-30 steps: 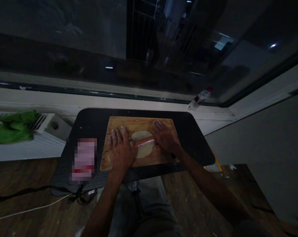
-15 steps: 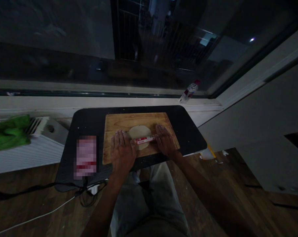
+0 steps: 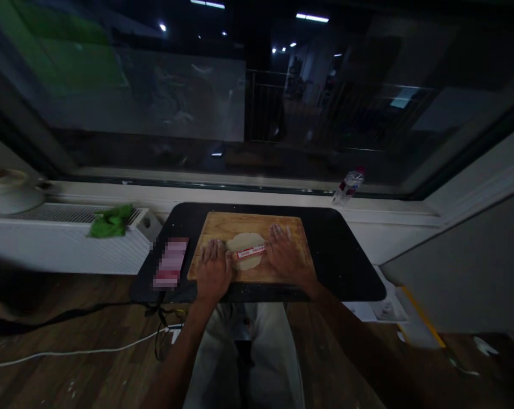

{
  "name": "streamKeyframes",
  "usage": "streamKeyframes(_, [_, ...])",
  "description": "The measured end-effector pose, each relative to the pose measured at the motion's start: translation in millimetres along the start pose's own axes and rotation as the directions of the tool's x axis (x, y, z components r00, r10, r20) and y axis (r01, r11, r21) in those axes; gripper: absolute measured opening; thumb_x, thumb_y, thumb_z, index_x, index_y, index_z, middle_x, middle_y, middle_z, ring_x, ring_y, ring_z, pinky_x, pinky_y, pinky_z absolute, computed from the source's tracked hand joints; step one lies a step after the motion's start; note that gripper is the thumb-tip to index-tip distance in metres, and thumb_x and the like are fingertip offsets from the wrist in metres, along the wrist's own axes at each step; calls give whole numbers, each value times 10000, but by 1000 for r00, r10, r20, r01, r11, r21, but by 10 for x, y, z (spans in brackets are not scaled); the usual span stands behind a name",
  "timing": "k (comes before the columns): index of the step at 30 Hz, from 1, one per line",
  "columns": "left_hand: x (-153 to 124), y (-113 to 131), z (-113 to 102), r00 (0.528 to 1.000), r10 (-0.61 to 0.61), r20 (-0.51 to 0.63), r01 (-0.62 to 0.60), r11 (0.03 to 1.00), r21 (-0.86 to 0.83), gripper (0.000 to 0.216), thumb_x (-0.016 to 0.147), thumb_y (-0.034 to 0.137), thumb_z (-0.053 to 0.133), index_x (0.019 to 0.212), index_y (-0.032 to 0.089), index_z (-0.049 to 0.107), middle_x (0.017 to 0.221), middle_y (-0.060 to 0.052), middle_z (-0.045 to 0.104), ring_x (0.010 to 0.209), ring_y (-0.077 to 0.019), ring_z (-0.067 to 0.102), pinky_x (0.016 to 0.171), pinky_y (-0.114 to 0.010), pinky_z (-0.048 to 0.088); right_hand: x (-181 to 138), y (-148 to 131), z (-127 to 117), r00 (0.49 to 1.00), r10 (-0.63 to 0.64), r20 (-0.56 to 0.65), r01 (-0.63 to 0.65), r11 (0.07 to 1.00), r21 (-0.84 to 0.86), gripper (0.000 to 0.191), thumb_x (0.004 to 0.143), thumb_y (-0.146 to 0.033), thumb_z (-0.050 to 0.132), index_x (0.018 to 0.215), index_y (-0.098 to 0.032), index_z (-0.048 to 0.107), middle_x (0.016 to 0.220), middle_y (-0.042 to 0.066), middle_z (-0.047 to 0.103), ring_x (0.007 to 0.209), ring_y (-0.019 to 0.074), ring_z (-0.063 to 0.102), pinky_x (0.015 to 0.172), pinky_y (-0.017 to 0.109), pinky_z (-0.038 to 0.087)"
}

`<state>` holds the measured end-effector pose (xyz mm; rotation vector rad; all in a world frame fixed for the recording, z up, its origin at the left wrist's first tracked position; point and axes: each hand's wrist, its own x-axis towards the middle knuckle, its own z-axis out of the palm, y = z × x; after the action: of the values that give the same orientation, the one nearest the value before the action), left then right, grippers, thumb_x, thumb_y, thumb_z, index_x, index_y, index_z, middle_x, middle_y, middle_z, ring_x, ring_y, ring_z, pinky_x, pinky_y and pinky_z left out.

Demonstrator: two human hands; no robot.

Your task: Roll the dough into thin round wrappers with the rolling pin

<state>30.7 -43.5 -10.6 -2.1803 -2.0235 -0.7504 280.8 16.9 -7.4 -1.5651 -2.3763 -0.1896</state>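
Note:
On a wooden board [image 3: 223,223] lies a flat, roughly round sheet of pale dough [image 3: 245,239]. A slim rolling pin [image 3: 250,251] with a red-and-white printed label rests across it, slightly tilted, higher at its right end. My left hand [image 3: 215,270] lies over the pin's left end, palm down, fingers stretched forward. Over the right end is my right hand [image 3: 286,255], also palm down with its fingers extended and lying flat. Both ends of the pin are hidden under the hands.
The board sits on a black table [image 3: 342,250]. A blurred pink phone-like object [image 3: 171,264] lies at its left. Behind are a bottle [image 3: 348,186] on the windowsill and a green cloth [image 3: 112,220] on a radiator [image 3: 112,250]. Cables [image 3: 112,347] run at the lower left.
The camera view has turned, shifting the scene and bringing more of the radiator into view. Both hands stay on the rolling pin, which now tilts a little more across the dough.

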Motion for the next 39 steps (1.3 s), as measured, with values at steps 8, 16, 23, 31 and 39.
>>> streamKeyframes(8, [300, -67, 24, 994, -97, 56, 86, 981, 172, 626, 1120, 281, 378, 1645, -14, 548, 1679, -306, 568, 1684, -421, 415, 1356, -629, 373, 436, 44, 28, 997, -76, 21, 75, 996, 52, 612, 1160, -323, 388, 1696, -61, 527, 1698, 220, 583, 1676, 355, 430, 1403, 655, 207])
streamKeyframes(16, [903, -276, 120, 992, -23, 128, -7, 973, 231, 599, 1151, 337, 375, 1686, 128, 548, 1737, -206, 548, 1732, -371, 336, 1403, -618, 292, 789, 6, -24, 980, 37, 197, -47, 998, 48, 641, 1187, -412, 333, 1723, -105, 505, 1775, 166, 504, 1710, 347, 356, 1418, 625, 170])
streamKeyframes(23, [1440, -397, 276, 952, -27, 306, -26, 986, 166, 630, 1158, 346, 310, 1718, 119, 488, 1754, -185, 534, 1724, -340, 355, 1393, -594, 316, 1049, -8, -68, 927, 196, 319, -218, 975, 35, 696, 1210, -530, 251, 1748, -147, 472, 1774, 164, 514, 1708, 337, 343, 1403, 633, 196])
streamKeyframes(31, [1481, -423, 269, 923, 30, 383, -75, 992, 103, 619, 1169, 377, 315, 1724, 154, 472, 1785, -171, 492, 1734, -351, 318, 1379, -586, 339, 970, -88, -134, 886, 291, 360, -294, 955, -49, 698, 1203, -527, 252, 1760, -161, 458, 1826, 155, 433, 1720, 342, 319, 1399, 612, 206])
streamKeyframes(39, [1075, -321, 48, 942, 42, 333, -88, 988, 126, 565, 1146, 374, 374, 1637, 172, 570, 1702, -178, 581, 1688, -346, 389, 1336, -559, 388, 580, -236, -165, 923, 243, 299, -239, 970, -50, 628, 1181, -442, 350, 1692, -143, 561, 1764, 168, 524, 1652, 298, 463, 1368, 458, 316])
